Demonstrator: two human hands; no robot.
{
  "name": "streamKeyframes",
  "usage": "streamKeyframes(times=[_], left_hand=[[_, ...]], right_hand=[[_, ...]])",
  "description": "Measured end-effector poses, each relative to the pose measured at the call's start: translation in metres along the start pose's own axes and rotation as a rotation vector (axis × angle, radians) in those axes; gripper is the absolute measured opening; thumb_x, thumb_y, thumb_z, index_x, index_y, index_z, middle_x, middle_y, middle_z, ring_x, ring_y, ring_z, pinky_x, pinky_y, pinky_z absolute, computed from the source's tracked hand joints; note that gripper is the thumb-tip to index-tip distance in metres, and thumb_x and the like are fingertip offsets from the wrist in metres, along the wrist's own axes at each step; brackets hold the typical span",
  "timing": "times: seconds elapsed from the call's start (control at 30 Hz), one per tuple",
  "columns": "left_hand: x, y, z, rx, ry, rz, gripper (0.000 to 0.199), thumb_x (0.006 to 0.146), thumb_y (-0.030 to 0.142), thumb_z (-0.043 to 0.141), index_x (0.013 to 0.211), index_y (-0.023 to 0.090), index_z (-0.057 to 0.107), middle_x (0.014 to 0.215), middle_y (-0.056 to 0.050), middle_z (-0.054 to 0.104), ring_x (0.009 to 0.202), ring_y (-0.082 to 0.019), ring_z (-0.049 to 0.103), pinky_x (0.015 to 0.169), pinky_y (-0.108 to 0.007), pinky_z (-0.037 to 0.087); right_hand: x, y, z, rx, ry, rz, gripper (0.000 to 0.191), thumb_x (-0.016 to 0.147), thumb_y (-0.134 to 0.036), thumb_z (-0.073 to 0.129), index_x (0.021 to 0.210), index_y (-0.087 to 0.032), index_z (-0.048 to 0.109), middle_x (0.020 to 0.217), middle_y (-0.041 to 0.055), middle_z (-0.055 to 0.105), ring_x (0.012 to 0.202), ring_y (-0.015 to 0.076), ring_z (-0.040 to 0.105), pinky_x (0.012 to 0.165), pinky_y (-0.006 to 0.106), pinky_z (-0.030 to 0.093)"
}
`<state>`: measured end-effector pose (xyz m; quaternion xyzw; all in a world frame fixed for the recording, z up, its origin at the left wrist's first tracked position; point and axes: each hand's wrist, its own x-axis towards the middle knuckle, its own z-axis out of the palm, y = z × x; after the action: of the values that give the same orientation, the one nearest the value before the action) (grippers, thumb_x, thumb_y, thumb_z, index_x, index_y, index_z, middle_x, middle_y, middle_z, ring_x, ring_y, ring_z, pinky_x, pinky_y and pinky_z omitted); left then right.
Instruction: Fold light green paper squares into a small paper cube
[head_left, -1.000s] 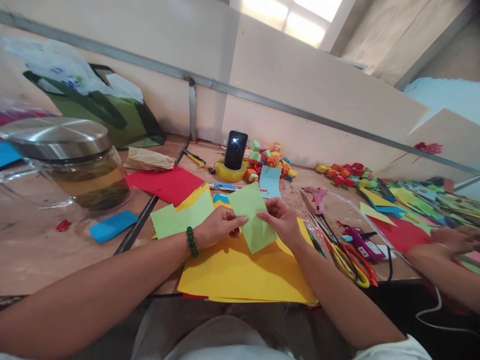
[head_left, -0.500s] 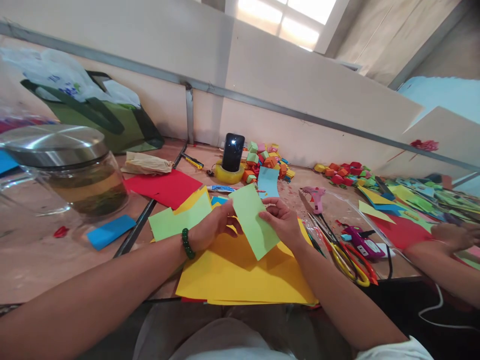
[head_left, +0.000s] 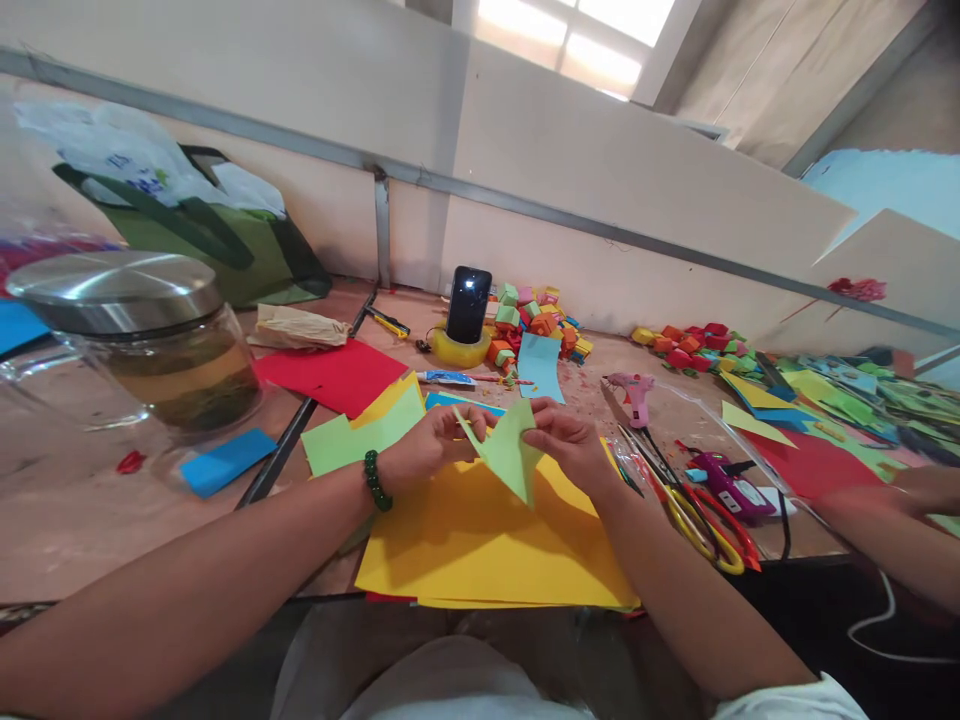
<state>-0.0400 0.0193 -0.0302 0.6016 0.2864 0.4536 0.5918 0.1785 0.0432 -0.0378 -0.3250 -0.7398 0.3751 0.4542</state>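
A light green sheet of paper is bent between my two hands, above a stack of yellow paper. My left hand, below a dark green bead bracelet, pinches the sheet's left edge. On the other side my right hand grips the sheet between thumb and fingers. More light green paper lies left of my left hand. Beyond the hands a pale blue strip of paper rests near a heap of small folded paper pieces.
At left stand a lidded glass mug and a green bag. A phone leans upright on a yellow tape roll. To the right lie a pink glue gun, scissors and a purple device. Another person's arm reaches in.
The light green sheet has gone from nearly flat to bent, its surface turned and its edges raised. Both hands still hold it. The other person's hand at right has moved.
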Motion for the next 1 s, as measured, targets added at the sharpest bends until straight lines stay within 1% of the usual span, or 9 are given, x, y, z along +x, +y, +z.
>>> streamKeyframes(times=[0.1, 0.2, 0.33, 0.47, 0.57, 0.67, 0.73, 0.87, 1.0], left_hand=[[-0.003, 0.0, -0.002, 0.231, 0.148, 0.178, 0.034, 0.068, 0.047, 0.07, 0.066, 0.018, 0.052, 0.086, -0.007, 0.064, 0.081, -0.019, 0.06, 0.073, -0.032, 0.049], [-0.01, 0.002, -0.002, 0.537, 0.237, 0.364, 0.023, 0.076, 0.039, 0.063, 0.067, 0.02, 0.055, 0.087, -0.008, 0.066, 0.084, -0.019, 0.06, 0.079, -0.033, 0.048], [-0.016, -0.001, -0.004, 0.792, 0.181, 0.586, 0.008, 0.081, 0.024, 0.055, 0.081, 0.019, 0.062, 0.089, -0.01, 0.066, 0.083, -0.018, 0.062, 0.075, -0.03, 0.05], [-0.017, -0.007, -0.008, 0.975, 0.032, 0.709, 0.022, 0.083, 0.011, 0.047, 0.091, 0.019, 0.066, 0.088, -0.009, 0.067, 0.08, -0.016, 0.063, 0.067, -0.025, 0.048], [-0.016, -0.007, -0.005, 1.23, -0.148, 0.686, 0.033, 0.077, 0.001, 0.044, 0.093, 0.02, 0.067, 0.085, -0.006, 0.067, 0.075, -0.016, 0.061, 0.063, -0.025, 0.044], [-0.016, -0.002, 0.003, 1.465, -0.364, 0.583, 0.027, 0.074, 0.005, 0.051, 0.089, 0.02, 0.068, 0.085, -0.007, 0.068, 0.075, -0.02, 0.058, 0.063, -0.031, 0.041], [-0.016, 0.001, 0.009, 1.514, -0.455, 0.512, 0.023, 0.073, 0.008, 0.055, 0.089, 0.019, 0.068, 0.086, -0.009, 0.068, 0.081, -0.023, 0.057, 0.067, -0.034, 0.04], [-0.014, 0.001, 0.009, 1.428, -0.52, 0.43, 0.032, 0.07, 0.008, 0.057, 0.098, 0.019, 0.067, 0.095, -0.01, 0.069, 0.09, -0.025, 0.058, 0.078, -0.038, 0.04], [-0.01, -0.01, 0.0, 1.232, -0.493, 0.35, 0.047, 0.066, 0.002, 0.051, 0.107, 0.02, 0.067, 0.102, -0.01, 0.07, 0.092, -0.022, 0.061, 0.079, -0.035, 0.044]], right_hand=[[-0.003, -0.021, -0.013, -0.242, -0.001, -0.133, 0.012, 0.081, -0.031, 0.065, 0.076, -0.021, 0.061, 0.106, 0.0081, 0.066, 0.102, 0.021, 0.061, 0.091, 0.039, 0.047], [-0.012, -0.05, -0.02, -0.57, -0.099, -0.28, 0.007, 0.083, -0.019, 0.057, 0.076, -0.022, 0.057, 0.11, 0.0086, 0.068, 0.103, 0.0219, 0.061, 0.09, 0.041, 0.048], [-0.031, -0.066, -0.023, -0.883, -0.052, -0.424, 0.017, 0.08, -0.007, 0.052, 0.075, -0.023, 0.055, 0.107, 0.0063, 0.071, 0.1, 0.022, 0.063, 0.087, 0.041, 0.051], [-0.052, -0.055, -0.026, -0.943, 0.002, -0.344, 0.021, 0.082, -0.007, 0.046, 0.082, -0.023, 0.059, 0.107, 0.0067, 0.071, 0.086, 0.0172, 0.068, 0.07, 0.03, 0.055], [-0.065, -0.046, -0.029, -0.962, -0.067, -0.267, 0.028, 0.083, -0.006, 0.042, 0.089, -0.023, 0.063, 0.101, 0.0058, 0.073, 0.081, 0.0155, 0.069, 0.065, 0.026, 0.055], [-0.075, -0.038, -0.029, -1.062, -0.147, -0.317, 0.029, 0.081, -0.005, 0.046, 0.089, -0.023, 0.067, 0.094, 0.0048, 0.075, 0.079, 0.0184, 0.066, 0.068, 0.032, 0.055], [-0.081, -0.033, -0.027, -1.082, -0.166, -0.34, 0.03, 0.079, -0.003, 0.047, 0.091, -0.022, 0.068, 0.097, 0.0057, 0.074, 0.086, 0.021, 0.064, 0.074, 0.036, 0.056], [-0.091, -0.026, -0.024, -0.957, -0.195, -0.274, 0.041, 0.077, -0.003, 0.047, 0.112, -0.019, 0.062, 0.106, 0.0101, 0.071, 0.097, 0.0217, 0.063, 0.084, 0.039, 0.054], [-0.094, -0.026, -0.025, -0.849, -0.265, -0.182, 0.04, 0.075, -0.022, 0.065, 0.114, -0.017, 0.06, 0.109, 0.014, 0.069, 0.096, 0.0246, 0.063, 0.082, 0.04, 0.054]])
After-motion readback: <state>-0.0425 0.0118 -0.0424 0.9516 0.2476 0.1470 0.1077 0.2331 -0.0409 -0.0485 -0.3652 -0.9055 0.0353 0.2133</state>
